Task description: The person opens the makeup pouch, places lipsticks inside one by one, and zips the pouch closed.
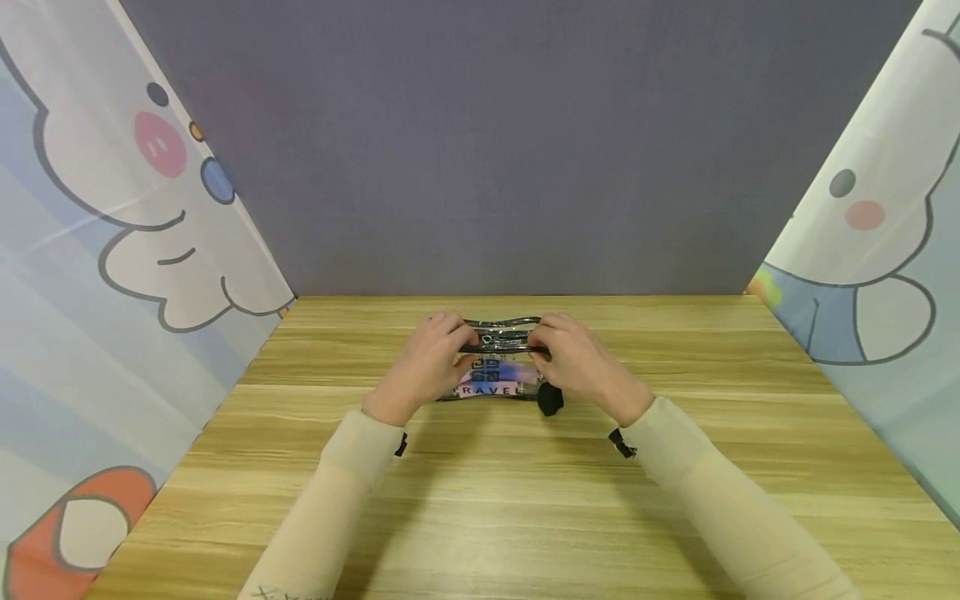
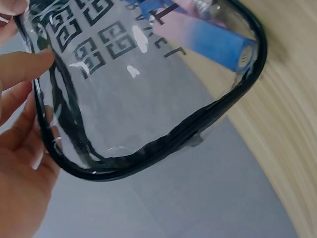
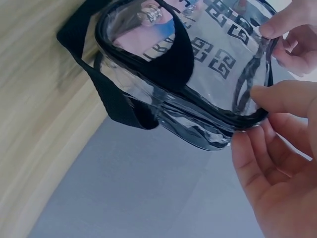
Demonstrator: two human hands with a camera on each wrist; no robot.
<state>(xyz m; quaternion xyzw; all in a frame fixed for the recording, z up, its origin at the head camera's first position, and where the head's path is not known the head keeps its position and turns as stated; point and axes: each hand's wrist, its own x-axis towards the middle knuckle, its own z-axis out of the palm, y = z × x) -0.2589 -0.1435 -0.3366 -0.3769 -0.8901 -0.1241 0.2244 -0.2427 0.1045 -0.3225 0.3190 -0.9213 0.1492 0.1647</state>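
Observation:
A clear plastic toiletry bag [image 1: 486, 372] with black piping and dark TRAVEL lettering stands on the table between the hands. My left hand [image 1: 429, 354] pinches its upper edge at the left, thumb in front and fingers behind. At the opposite end my right hand [image 1: 581, 358] grips the same edge, its thumb [image 3: 282, 96] on the front face. Through the plastic shows a pink-and-blue box-like item [image 2: 205, 42] lying low inside. A black strap [image 3: 111, 96] loops from the bag's right end. Part of the upper edge is hidden under the fingers.
The wood-grain table [image 1: 510, 517] spreads out around the bag. Behind it rises a grey panel [image 1: 517, 150]. Cartoon-printed curtains [image 1: 82, 250] flank the table on both sides. Small black wrist-worn pieces [image 1: 621, 443] show under the sleeves.

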